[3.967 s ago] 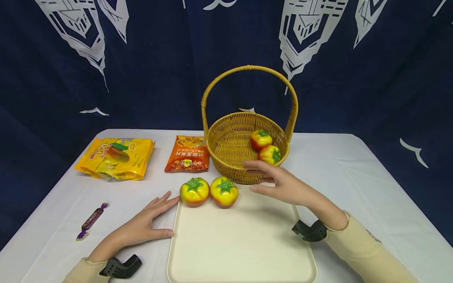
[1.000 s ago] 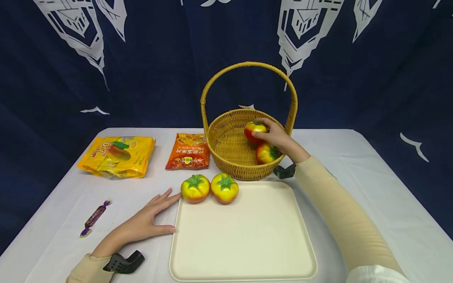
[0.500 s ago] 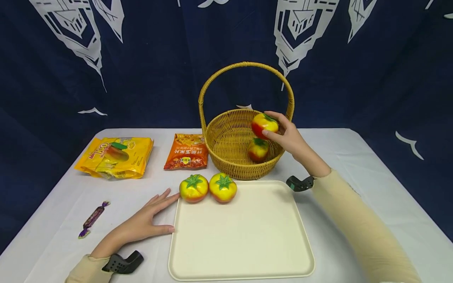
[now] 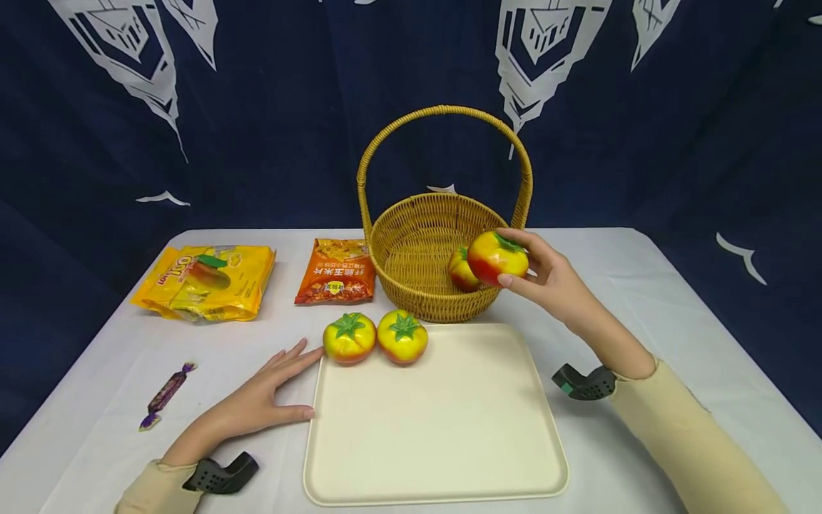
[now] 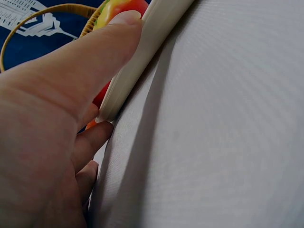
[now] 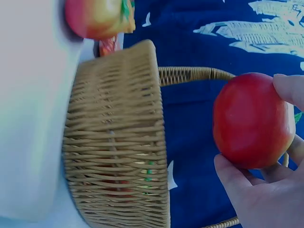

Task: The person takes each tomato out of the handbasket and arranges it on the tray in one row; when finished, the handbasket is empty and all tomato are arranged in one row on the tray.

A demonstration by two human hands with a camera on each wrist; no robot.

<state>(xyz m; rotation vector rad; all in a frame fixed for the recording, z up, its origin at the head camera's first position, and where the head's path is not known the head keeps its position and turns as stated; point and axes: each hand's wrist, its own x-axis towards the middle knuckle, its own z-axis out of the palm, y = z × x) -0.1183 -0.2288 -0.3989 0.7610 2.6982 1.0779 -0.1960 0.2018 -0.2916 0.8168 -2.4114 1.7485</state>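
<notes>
My right hand [image 4: 552, 282] grips a glossy yellow-and-red tomato [image 4: 493, 257] between thumb and fingers, raised in front of the basket's right rim. In the right wrist view its red underside faces the camera. The wicker basket [image 4: 411, 285] with a tall arched handle has another tomato [image 4: 461, 271] inside, partly hidden behind the held one. Two more tomatoes, a left one [image 4: 349, 339] and a right one [image 4: 402, 337], sit side by side on the far left corner of the cream tray [image 4: 437, 428]. My left hand [image 4: 257, 400] rests with spread fingers at the tray's left edge, thumb on its rim.
Behind the tray lie an orange-red snack bag [image 4: 337, 273], against the basket's left side, and a yellow mango snack package [image 4: 208, 282] farther left. A purple wrapped candy [image 4: 167, 396] lies left of my left hand. A dark blue printed curtain [image 4: 289, 143] hangs behind the table.
My right hand reached into the basket, took hold of a tomato, lifted it and brought it out toward the front right. The tomato left in the basket has shifted. My left hand stayed put.
</notes>
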